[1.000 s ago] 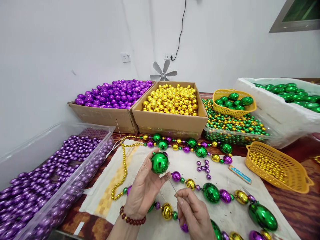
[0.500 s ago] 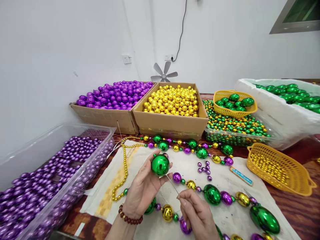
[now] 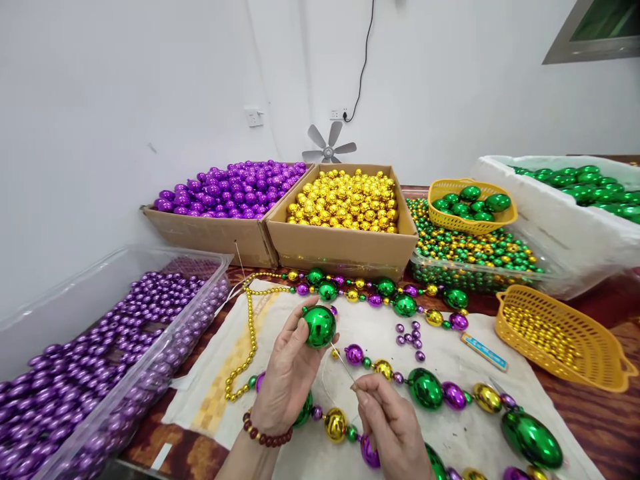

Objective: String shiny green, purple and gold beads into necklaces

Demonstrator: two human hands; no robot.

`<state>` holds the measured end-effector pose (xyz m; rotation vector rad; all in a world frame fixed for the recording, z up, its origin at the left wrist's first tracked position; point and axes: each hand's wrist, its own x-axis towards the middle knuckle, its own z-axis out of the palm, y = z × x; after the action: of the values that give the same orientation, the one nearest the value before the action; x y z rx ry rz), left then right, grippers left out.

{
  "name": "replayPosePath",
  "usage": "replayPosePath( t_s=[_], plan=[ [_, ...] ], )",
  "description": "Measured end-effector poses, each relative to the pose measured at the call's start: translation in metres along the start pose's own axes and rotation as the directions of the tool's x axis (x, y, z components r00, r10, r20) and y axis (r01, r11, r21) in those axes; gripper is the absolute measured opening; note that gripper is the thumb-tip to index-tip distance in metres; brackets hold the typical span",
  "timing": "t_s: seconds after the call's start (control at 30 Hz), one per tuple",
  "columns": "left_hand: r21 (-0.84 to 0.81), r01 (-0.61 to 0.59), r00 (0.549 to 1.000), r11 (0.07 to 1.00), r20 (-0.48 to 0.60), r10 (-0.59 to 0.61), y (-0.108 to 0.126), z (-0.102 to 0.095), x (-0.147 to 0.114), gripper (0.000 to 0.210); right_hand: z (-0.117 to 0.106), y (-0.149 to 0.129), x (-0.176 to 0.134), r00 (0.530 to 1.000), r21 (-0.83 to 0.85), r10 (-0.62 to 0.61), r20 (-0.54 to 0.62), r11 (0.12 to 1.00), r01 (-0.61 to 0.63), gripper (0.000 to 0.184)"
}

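My left hand (image 3: pixel 293 373) wraps its fingers and thumb round a large shiny green bead (image 3: pixel 320 326), held above the cloth. My right hand (image 3: pixel 387 420) pinches a thin needle (image 3: pixel 345 363), whose far end meets the lower right side of the green bead. Pale thread curves down between the hands. Beneath and around them runs a strand of green, gold and purple beads (image 3: pixel 425 389) of mixed sizes. Further back on the white cloth (image 3: pixel 445 360) lies another beaded strand (image 3: pixel 405 305), joined to a run of small gold beads (image 3: pixel 251 333) on the left.
Cardboard boxes of purple beads (image 3: pixel 235 193) and gold beads (image 3: pixel 350 200) stand at the back. Left is a clear tub (image 3: pixel 220 267) of purple beads. A yellow basket (image 3: pixel 595 347), a blue-labelled cutter (image 3: pixel 484 351) and loose purple beads (image 3: pixel 409 337) lie right. A foam box (image 3: pixel 545 233) holds green beads.
My left hand has shifted slightly up with the green bead, and its thumb now rests on the bead's left side. My right hand has barely moved, still pinching the needle.
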<state>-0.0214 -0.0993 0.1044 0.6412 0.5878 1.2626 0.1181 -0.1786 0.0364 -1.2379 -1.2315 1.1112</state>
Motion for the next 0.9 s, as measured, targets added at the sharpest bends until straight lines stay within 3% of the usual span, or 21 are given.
replayPosePath(
  t_s=[0.23, 0.43, 0.9],
  plan=[
    [-0.009, -0.038, 0.999, 0.999, 0.018, 0.038, 0.009, -0.002, 0.006, 0.027, -0.004, 0.007, -0.01, 0.997, 0.002, 0.039, 0.062, 0.999, -0.04, 0.036],
    [-0.058, -0.045, 0.998, 0.997, 0.031, 0.046, 0.006, 0.004, 0.009, 0.03, -0.003, 0.012, -0.012, 0.992, 0.104, 0.106, 0.067, 0.988, -0.112, 0.041],
    [-0.101, 0.052, 0.999, 0.994, 0.005, -0.052, -0.005, -0.002, 0.005, 0.036, 0.001, 0.005, -0.001, 0.997, 0.073, 0.046, 0.055, 0.996, -0.05, 0.036]
  ],
)
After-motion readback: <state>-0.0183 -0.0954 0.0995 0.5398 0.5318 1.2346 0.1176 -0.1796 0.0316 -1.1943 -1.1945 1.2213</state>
